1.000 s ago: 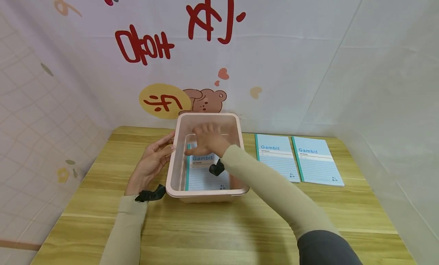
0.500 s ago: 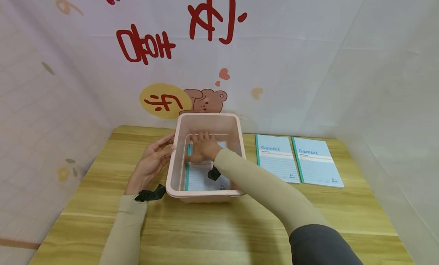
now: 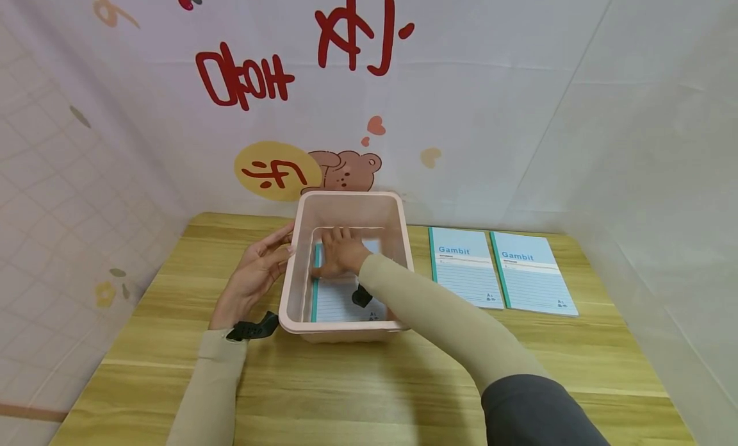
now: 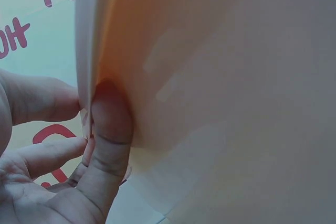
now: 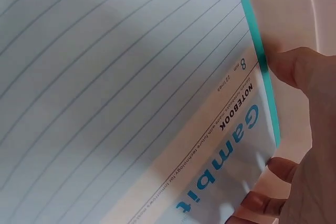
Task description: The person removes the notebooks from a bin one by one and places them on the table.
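A pale pink plastic storage bin (image 3: 352, 326) stands at the middle of the table. My left hand (image 3: 254, 273) pinches its left rim, and the left wrist view shows the thumb (image 4: 110, 114) on one side, with fingers across from it. Inside the bin lies a blue-and-white Gambit notebook (image 3: 340, 302) with a green spine. My right hand (image 3: 344, 254) reaches down over its upper part, fingers spread. In the right wrist view the thumb (image 5: 294, 66) touches the green spine, and the other fingertips are at the notebook's top edge. Part of the cover is hidden by the hand.
Two matching notebooks lie side by side right of the bin, one nearer (image 3: 466, 270) and one farther right (image 3: 535, 273). The wood-grain table (image 3: 346, 395) meets a printed white cloth (image 3: 490, 113) at its back and sides.
My right hand has lowered from above the notebook onto its upper part and shifted slightly toward me. The left hand and the bin have stayed in place.
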A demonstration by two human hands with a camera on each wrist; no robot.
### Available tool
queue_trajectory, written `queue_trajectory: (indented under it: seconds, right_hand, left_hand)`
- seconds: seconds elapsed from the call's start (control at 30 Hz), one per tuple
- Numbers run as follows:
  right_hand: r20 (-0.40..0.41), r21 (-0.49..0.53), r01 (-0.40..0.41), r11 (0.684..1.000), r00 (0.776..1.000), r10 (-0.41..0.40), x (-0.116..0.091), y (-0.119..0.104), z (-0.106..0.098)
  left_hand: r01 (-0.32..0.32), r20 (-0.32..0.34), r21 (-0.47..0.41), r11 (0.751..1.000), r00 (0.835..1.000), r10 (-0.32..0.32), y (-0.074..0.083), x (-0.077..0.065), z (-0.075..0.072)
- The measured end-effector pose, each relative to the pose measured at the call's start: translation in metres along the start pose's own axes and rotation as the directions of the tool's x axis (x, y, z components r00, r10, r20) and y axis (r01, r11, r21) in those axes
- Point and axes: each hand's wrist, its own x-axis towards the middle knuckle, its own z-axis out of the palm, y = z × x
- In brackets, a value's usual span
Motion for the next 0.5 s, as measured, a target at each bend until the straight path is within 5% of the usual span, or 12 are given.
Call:
queue_trajectory:
  seconds: [0.5]
  right_hand:
    - [-0.014, -0.055, -0.044, 0.998, 0.999, 0.044, -0.0036, -0.0022, -0.0029]
  left_hand:
    - [0.007, -0.010, 0.019, 1.000, 1.000, -0.007, 0.0005, -0.0004, 0.0005]
